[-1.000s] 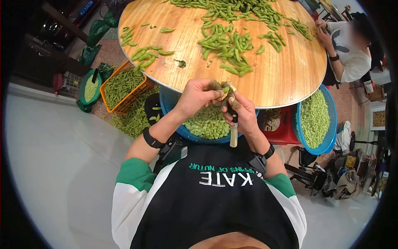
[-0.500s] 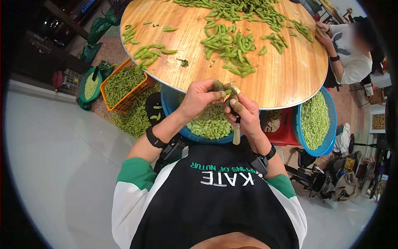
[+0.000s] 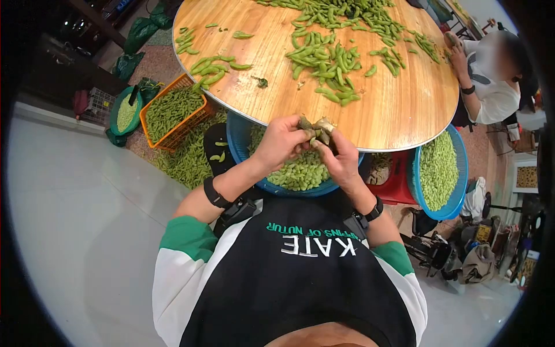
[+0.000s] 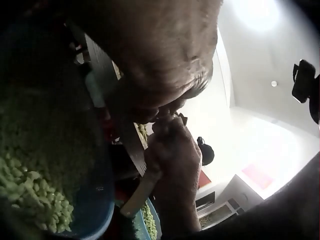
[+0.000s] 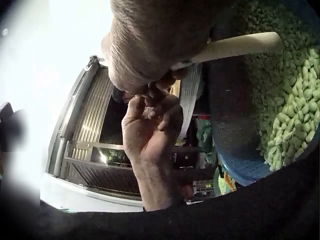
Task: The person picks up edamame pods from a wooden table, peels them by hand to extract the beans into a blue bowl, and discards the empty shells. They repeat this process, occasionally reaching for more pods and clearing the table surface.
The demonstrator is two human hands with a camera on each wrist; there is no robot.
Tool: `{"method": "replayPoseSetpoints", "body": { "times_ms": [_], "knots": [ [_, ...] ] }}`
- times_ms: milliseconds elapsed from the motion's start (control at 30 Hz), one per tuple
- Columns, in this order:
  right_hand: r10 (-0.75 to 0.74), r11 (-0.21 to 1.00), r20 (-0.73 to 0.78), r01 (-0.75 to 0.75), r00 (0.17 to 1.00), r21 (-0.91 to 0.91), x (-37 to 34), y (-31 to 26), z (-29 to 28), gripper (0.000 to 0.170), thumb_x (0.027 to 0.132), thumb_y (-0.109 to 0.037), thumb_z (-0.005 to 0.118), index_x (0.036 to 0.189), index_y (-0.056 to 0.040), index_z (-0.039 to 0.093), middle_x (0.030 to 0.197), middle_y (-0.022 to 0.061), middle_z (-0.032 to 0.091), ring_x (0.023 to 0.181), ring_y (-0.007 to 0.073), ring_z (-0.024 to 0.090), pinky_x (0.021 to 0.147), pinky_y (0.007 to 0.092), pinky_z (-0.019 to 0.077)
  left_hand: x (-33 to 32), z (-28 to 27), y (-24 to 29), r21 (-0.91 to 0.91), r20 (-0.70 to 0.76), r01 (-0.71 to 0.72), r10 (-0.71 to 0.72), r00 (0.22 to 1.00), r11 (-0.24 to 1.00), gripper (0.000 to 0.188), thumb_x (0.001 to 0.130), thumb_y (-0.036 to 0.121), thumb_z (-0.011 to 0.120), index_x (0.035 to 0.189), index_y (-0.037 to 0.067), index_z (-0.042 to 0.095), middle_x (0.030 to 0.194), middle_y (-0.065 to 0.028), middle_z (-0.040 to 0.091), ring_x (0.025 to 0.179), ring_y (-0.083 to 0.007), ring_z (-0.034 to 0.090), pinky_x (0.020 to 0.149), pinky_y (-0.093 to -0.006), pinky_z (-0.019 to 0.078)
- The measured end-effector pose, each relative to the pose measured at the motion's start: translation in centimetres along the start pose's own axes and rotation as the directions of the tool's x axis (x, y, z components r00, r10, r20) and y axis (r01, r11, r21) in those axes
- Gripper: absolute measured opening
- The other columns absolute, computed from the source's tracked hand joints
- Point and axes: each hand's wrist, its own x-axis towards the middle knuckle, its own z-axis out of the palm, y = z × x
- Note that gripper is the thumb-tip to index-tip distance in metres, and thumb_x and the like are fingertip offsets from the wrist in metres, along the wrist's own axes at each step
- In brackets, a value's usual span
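Both hands meet at the near table edge, above a blue basin [image 3: 236,136] of shelled green beans [image 3: 300,174]. My left hand [image 3: 281,143] pinches a green soybean pod [image 3: 313,140], mostly covered by fingers. Close against it, my right hand [image 3: 344,163] grips a slim tool with a pale handle [image 5: 245,46], which sticks out of the fist over the basin in the right wrist view. Its working end is hidden in the fingers. Dark, green-brown coverings or stains show on the fingertips.
Loose soybean pods [image 3: 341,61] lie in piles on the round wooden table [image 3: 260,107]. An orange crate [image 3: 175,118] of pods stands left; another blue basin [image 3: 462,179] of beans sits right, near a red stool [image 3: 396,179]. A person [image 3: 491,87] sits across at the right.
The right hand has turned, so the pale handle that hung below it is now hidden in the head view. The pod shows less between the fingers. The head view has shifted slightly.
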Motion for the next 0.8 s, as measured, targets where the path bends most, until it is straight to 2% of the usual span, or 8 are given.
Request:
{"method": "replayPoseSetpoints", "body": {
  "times_ms": [100,200,267,400,500,567,633,800],
  "knots": [
    [0.151,0.967,0.030,-0.154,0.988,0.205,-0.1,0.3,0.1,0.029,0.086,-0.005,0.063,0.113,0.0020,0.054,0.085,0.0050,0.061,0.077,0.0083,0.055,0.068,0.0239,0.0473,-0.7,-0.4,-0.3,0.683,0.073,-0.474,0.595,0.801,0.555,0.008,0.083,0.006,0.059,0.085,0.001,0.054,0.063,-0.0133,0.056,0.051,-0.0222,0.055,0.046,-0.0335,0.0401],
    [0.162,0.961,0.082,-0.176,0.983,0.214,0.2,-0.9,0.6,0.028,0.086,-0.004,0.061,0.113,0.0019,0.055,0.087,0.0045,0.061,0.078,0.0088,0.056,0.069,0.0231,0.0469,-1.6,0.0,-0.2,0.665,0.098,-0.496,0.594,0.799,0.558,0.014,0.079,0.005,0.060,0.088,-0.001,0.052,0.068,-0.0197,0.055,0.060,-0.0327,0.058,0.054,-0.0398,0.0425],
    [0.110,0.975,0.078,-0.123,0.991,0.187,0.2,-0.1,-0.1,0.028,0.087,-0.004,0.061,0.113,0.0017,0.054,0.087,0.0048,0.060,0.075,0.0084,0.055,0.068,0.0228,0.0469,-2.4,-0.8,1.2,0.741,0.146,-0.481,0.586,0.797,0.469,0.011,0.078,0.005,0.060,0.087,0.001,0.054,0.071,-0.0178,0.057,0.063,-0.0344,0.059,0.055,-0.0393,0.0447],
    [0.148,0.988,0.109,-0.151,0.983,0.016,-0.6,-0.7,-2.4,0.027,0.087,-0.005,0.060,0.113,0.0012,0.055,0.078,0.0032,0.057,0.068,0.0090,0.055,0.062,0.0239,0.0467,-4.2,-4.7,5.1,0.937,0.194,0.027,0.581,0.790,-0.349,0.018,0.074,0.003,0.058,0.092,0.002,0.060,0.083,-0.0159,0.057,0.077,-0.0314,0.059,0.069,-0.0421,0.0479],
    [0.213,0.966,0.037,-0.217,0.976,0.144,-1.0,-1.0,-3.5,0.025,0.092,-0.009,0.056,0.115,0.0004,0.055,0.077,0.0008,0.056,0.064,0.0073,0.053,0.057,0.0224,0.0447,-2.6,-4.1,6.7,0.902,0.347,-0.017,0.703,0.621,-0.430,0.017,0.075,0.005,0.059,0.092,0.001,0.061,0.087,-0.0168,0.056,0.082,-0.0324,0.057,0.073,-0.0422,0.0468],
    [0.251,0.935,-0.017,-0.238,0.968,0.263,-0.7,-1.1,-3.9,0.025,0.094,-0.011,0.054,0.117,0.0000,0.054,0.077,0.0004,0.056,0.062,0.0056,0.051,0.055,0.0207,0.0424,0.3,-2.7,5.2,0.920,0.315,-0.391,0.639,0.702,-0.024,0.015,0.079,0.007,0.059,0.093,0.001,0.061,0.083,-0.0161,0.056,0.079,-0.0340,0.057,0.071,-0.0420,0.0470],
    [0.277,0.893,-0.081,-0.226,0.957,0.390,-0.2,-0.8,-4.0,0.026,0.098,-0.016,0.050,0.119,-0.0012,0.053,0.077,0.0003,0.057,0.056,0.0023,0.043,0.049,0.0169,0.0349,4.2,0.0,3.8,0.819,0.453,-0.574,0.614,0.646,0.000,0.013,0.083,0.008,0.057,0.094,0.002,0.060,0.082,-0.0171,0.056,0.078,-0.0363,0.057,0.069,-0.0434,0.0470],
    [0.303,0.897,-0.105,-0.246,0.947,0.366,-0.2,-0.1,-4.4,0.025,0.098,-0.016,0.048,0.118,-0.0012,0.053,0.077,0.0017,0.057,0.054,0.0032,0.044,0.047,0.0172,0.0344,10.1,5.3,3.0,0.872,0.373,-0.481,0.514,0.773,0.091,0.012,0.082,0.012,0.055,0.086,0.001,0.055,0.082,-0.0221,0.060,0.080,-0.0417,0.059,0.071,-0.0477,0.0483]
  ]
}}
